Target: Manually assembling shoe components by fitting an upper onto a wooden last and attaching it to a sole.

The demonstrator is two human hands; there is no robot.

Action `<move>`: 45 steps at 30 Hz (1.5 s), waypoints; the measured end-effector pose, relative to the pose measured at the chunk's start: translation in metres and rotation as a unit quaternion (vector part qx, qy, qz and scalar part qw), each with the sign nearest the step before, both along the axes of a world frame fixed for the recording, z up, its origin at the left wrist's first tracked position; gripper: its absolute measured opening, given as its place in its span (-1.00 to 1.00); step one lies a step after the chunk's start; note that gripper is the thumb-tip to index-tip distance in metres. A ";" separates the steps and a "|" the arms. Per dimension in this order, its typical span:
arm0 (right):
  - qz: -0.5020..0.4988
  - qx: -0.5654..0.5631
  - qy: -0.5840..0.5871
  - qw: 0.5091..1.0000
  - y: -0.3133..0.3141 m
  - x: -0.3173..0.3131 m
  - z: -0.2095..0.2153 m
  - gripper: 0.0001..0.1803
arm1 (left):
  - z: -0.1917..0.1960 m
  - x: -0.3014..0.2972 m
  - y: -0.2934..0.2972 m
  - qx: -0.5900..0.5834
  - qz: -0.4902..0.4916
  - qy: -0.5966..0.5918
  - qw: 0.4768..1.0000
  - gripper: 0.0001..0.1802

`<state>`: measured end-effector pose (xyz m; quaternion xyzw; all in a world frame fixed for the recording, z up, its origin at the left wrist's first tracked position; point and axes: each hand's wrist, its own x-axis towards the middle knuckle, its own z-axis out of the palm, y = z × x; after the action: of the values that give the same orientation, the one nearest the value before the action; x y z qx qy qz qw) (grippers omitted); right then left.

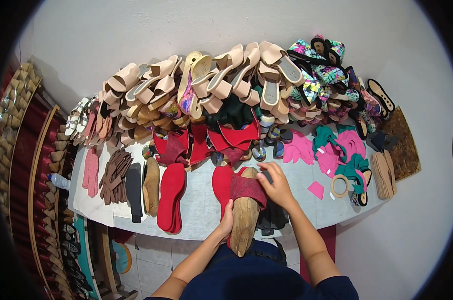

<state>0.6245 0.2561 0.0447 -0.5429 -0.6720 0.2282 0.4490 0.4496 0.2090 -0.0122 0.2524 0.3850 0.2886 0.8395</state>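
Note:
A wooden shoe last point(244, 220) stands tilted above the near edge of the table, its heel end toward my body. A dark red textured strap point(248, 191) wraps across its front part, and some red shows along its lower left side. My left hand point(227, 221) is closed round the left side of the last. By the toe, my right hand point(276, 184) has its fingers apart, with the thumb and fingertips at or close to the strap's upper right edge. Red insoles point(221, 181) lie partly hidden behind the last. Another stack of red insoles point(171, 197) lies to the left.
Beige heeled sandals point(229, 75) and patterned sandals point(326, 75) pile along the wall. Red uppers point(236, 135) lie before them. Brown strips point(117, 177) and another last point(151, 185) are left; a tape roll point(340, 185) and pink pieces point(331, 155) are right. Shelves of lasts point(51, 200) stand far left.

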 end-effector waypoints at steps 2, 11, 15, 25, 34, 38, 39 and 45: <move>0.106 0.022 -0.120 0.987 0.002 -0.003 0.029 -0.69 | -0.002 -0.002 -0.001 -0.008 -0.006 -0.008 1.000 -0.12; 0.229 -0.252 0.140 0.930 0.013 -0.011 0.053 -0.64 | -0.014 0.003 -0.002 0.066 0.011 -0.002 0.998 -0.03; 0.166 -0.218 0.358 0.892 0.011 -0.013 0.041 -0.59 | -0.017 0.000 0.000 0.096 -0.019 -0.041 0.994 -0.13; -0.020 0.110 -0.080 0.990 0.005 -0.011 0.043 -0.57 | -0.008 0.001 0.000 0.044 0.006 0.009 0.999 -0.04; -0.175 0.243 -0.266 0.916 0.001 -0.042 0.041 -0.80 | -0.013 0.000 0.001 0.025 -0.012 -0.018 0.999 -0.21; -0.118 0.189 -0.373 0.901 0.001 -0.042 0.030 -0.82 | -0.020 0.002 0.001 0.071 0.000 -0.023 0.997 -0.23; -0.076 0.121 -0.421 0.896 -0.002 -0.042 0.027 -0.82 | -0.019 0.001 0.001 0.076 0.001 -0.019 0.997 -0.23; 0.067 0.027 -0.300 0.951 -0.022 -0.022 0.036 -0.84 | -0.015 -0.011 0.003 -0.013 -0.034 -0.046 0.998 -0.22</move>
<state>0.6025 0.2343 0.0806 -0.5273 -0.8168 0.0659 0.2246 0.4387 0.2121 -0.0273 0.2408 0.3412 0.2657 0.8689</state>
